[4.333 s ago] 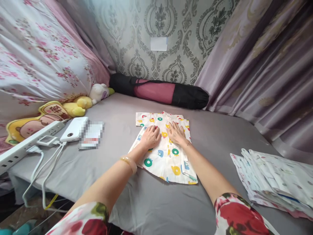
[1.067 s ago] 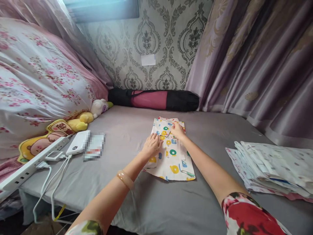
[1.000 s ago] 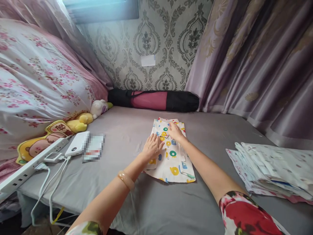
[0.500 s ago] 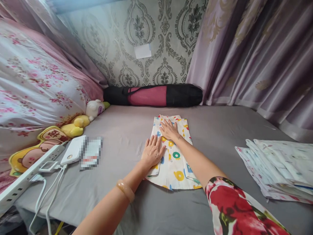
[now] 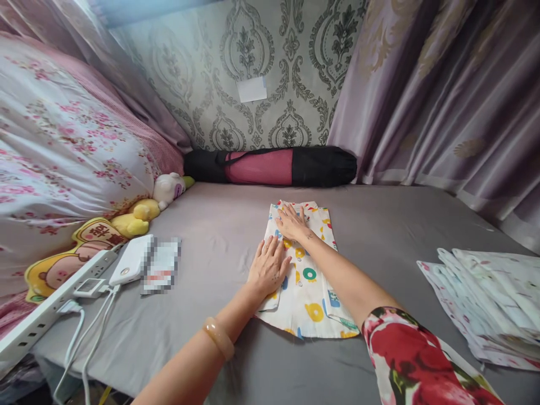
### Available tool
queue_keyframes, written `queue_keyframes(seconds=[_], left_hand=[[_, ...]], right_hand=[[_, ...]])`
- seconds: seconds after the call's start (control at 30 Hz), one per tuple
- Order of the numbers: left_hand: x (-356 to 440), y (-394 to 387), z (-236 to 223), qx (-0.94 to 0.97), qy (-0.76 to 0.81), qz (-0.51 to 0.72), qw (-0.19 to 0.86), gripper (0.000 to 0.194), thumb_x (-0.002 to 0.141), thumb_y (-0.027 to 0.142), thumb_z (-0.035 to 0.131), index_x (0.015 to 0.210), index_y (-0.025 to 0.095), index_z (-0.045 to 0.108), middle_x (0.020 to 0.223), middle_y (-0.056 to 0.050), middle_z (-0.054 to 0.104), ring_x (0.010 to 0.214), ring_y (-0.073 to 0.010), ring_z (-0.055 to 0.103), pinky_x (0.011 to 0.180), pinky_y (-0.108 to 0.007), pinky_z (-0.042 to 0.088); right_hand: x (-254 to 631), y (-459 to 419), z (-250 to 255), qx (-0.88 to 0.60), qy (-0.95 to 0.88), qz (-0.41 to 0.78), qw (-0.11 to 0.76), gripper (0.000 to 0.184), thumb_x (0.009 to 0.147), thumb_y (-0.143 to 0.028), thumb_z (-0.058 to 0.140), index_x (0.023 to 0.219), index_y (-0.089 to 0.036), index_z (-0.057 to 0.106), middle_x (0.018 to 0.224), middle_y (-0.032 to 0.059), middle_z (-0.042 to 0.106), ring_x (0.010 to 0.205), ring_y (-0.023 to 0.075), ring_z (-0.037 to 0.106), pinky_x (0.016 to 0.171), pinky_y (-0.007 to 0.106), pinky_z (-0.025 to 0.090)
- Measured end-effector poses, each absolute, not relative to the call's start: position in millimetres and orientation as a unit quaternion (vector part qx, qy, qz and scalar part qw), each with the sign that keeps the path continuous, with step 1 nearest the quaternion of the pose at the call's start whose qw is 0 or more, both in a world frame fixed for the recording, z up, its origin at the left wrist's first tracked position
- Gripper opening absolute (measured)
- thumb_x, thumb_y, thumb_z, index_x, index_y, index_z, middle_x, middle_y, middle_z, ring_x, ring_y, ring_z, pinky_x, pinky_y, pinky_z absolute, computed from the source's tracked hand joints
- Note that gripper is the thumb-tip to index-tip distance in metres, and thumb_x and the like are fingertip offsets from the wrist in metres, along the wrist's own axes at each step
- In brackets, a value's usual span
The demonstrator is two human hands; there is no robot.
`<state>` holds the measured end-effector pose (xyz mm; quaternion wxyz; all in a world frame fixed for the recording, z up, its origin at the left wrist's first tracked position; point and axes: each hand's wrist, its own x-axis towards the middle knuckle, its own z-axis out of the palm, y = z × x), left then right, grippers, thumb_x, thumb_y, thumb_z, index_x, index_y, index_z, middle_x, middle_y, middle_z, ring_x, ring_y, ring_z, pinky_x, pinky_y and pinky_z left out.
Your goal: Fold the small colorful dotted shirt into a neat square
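Note:
A small white shirt [image 5: 310, 292] printed with yellow, blue, green and red figures lies flat with its collar at the far end. Its sleeves are laid along the front, and small buttons run down the middle. My left hand [image 5: 269, 269] rests palm down on the shirt's left side, fingers stretched out. Farther up, near the collar, my right hand [image 5: 292, 223] lies flat with its fingers spread. Neither hand grips anything; my right forearm passes over the shirt's right side and hides part of it.
The shirt lies on a grey sheet [image 5: 211, 225]. At right is a stack of folded cloths [image 5: 498, 304]. To the left are a power strip [image 5: 54, 309] with cables, a white power bank [image 5: 132, 260] and plush toys [image 5: 130, 219]. A black and pink bag [image 5: 261, 167] lies along the wall.
The whole view has shifted a little, so everything sits slightly farther right. Both hands stay flat at nearly the same spots on the shirt.

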<state>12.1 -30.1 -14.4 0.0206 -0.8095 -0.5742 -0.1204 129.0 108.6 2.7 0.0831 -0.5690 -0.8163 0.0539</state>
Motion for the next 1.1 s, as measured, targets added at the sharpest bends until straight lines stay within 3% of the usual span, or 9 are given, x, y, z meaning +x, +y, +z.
queue_keyframes(seconds=[0.17,0.37,0.53,0.97,1.1], left_hand=[[11,-27,-20,-0.812,-0.566,-0.14,-0.002,0.057,0.101,0.045,0.028,0.145,0.01,0.04,0.153,-0.017,0.041,0.145,-0.027,0.033,0.119,-0.045,0.029],[11,-27,-20,-0.812,-0.568,-0.133,-0.021,0.058,0.101,0.045,0.028,0.145,0.008,0.04,0.152,-0.018,0.042,0.145,-0.028,0.032,0.118,-0.045,0.03],[12,-27,-17,-0.811,-0.57,-0.128,-0.019,0.059,0.101,0.045,0.029,0.145,0.007,0.04,0.152,-0.018,0.041,0.145,-0.0278,0.032,0.119,-0.045,0.029],[11,-26,-20,-0.812,-0.569,-0.13,-0.029,0.058,0.101,0.044,0.028,0.145,0.009,0.04,0.153,-0.017,0.041,0.145,-0.0284,0.032,0.118,-0.047,0.03],[10,-26,-24,-0.813,-0.562,-0.148,-0.018,0.056,0.101,0.044,0.029,0.145,0.013,0.04,0.151,-0.016,0.044,0.145,-0.0277,0.033,0.118,-0.047,0.031]], right_hand=[[117,115,-11,-0.58,-0.809,0.063,0.079,0.061,0.102,-0.039,0.021,0.154,-0.008,0.029,0.161,0.0116,0.021,0.149,0.0235,0.015,0.12,0.049,0.007],[119,118,-13,-0.579,-0.809,0.076,0.06,0.06,0.103,-0.041,0.021,0.154,-0.011,0.028,0.162,0.011,0.018,0.149,0.0238,0.013,0.119,0.049,0.005],[111,125,-1,-0.577,-0.81,0.075,0.07,0.057,0.103,-0.04,0.023,0.15,-0.01,0.037,0.159,0.0148,0.027,0.147,0.0255,0.02,0.119,0.051,0.007],[95,144,-9,-0.533,-0.835,0.122,0.06,0.06,0.103,-0.04,0.016,0.154,-0.009,0.028,0.162,0.0076,0.021,0.149,0.0211,0.012,0.121,0.046,0.007],[103,149,-5,-0.567,-0.811,0.11,0.09,0.062,0.104,-0.041,0.012,0.154,-0.008,0.027,0.162,0.01,0.02,0.149,0.0218,0.011,0.121,0.045,0.006]])
